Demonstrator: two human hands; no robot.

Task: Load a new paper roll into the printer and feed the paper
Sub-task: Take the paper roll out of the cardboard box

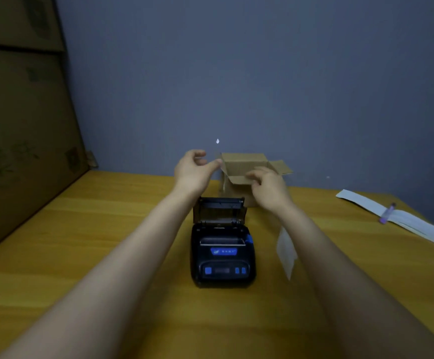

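— Printer orientation? — The printer (222,257) sat mid-tabletop (81,229), long axis toward the wall, lid raised at the far end.

— Hands? — Left hand (194,171) pinched the cardboard box (239,177) flap; right hand (269,186) lay loosely curled on its near flap — contents hidden.

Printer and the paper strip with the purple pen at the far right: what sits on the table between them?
In the head view, one small translucent sheet lies on the table just right of the printer; the rest, up to the paper strip, is bare wood.
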